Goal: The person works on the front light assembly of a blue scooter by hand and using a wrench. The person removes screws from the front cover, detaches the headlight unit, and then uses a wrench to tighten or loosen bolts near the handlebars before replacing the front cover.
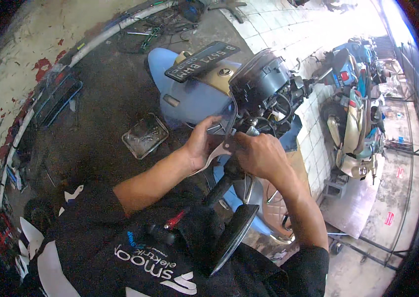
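My left hand (200, 148) is at the handlebar of a light blue scooter (189, 101), just behind a silver brake lever (212, 158). Its thumb points up beside a small metal part; the other fingers are partly hidden, and what they grip is unclear. Knuckles up, my right hand (265, 156) is closed at the handlebar's inner end, close to the lever's pivot. Whatever lies inside its fingers is out of sight. A round black headlight housing (261, 76) hangs tilted just beyond both hands, with wires (281, 109) exposed at its side.
A black mirror (236, 237) juts toward me below the handlebar. Left of the scooter, a metal tray (145, 136) with small parts lies on the dark floor. A plate (202, 60) is mounted on the front. More scooters (353, 119) stand at right, near a grey stool (334, 187).
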Available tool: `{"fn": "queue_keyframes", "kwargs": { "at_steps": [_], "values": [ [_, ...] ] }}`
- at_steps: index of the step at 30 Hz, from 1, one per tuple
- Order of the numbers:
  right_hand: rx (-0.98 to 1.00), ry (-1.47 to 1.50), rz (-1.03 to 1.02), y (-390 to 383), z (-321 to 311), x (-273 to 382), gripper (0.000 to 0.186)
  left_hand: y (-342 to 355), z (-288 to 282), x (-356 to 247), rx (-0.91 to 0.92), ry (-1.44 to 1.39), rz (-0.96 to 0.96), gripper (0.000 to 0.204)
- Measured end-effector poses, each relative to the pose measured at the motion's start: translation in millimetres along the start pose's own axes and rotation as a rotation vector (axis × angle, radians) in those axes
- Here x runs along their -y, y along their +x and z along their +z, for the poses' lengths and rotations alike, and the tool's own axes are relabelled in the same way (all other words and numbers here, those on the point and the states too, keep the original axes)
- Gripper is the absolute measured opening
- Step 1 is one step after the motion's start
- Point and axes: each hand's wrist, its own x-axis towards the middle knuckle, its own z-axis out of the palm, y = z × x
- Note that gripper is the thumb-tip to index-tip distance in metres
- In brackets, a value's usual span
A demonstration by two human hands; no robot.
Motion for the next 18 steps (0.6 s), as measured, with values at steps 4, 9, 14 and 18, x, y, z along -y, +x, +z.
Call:
{"fn": "queue_keyframes", "kwargs": {
  "at_steps": [4, 9, 14, 18],
  "values": [
    [-0.031, 0.016, -0.011, -4, 6, -2, 0.019, -7, 4, -3, 0.039, -0.133, -0.042, 0.051],
    [-0.016, 0.034, 0.035, -5, 3, 0, 0.021, -9, 2, -4, 0.008, -0.155, -0.016, 0.053],
    [0.001, 0.036, 0.055, -7, -2, 3, 0.023, -7, 3, -1, -0.026, -0.173, -0.031, 0.049],
    [0.0, 0.012, 0.001, -4, -2, 2, 0.023, 0, -10, 2, -0.039, -0.113, -0.045, 0.046]
  ]
}}
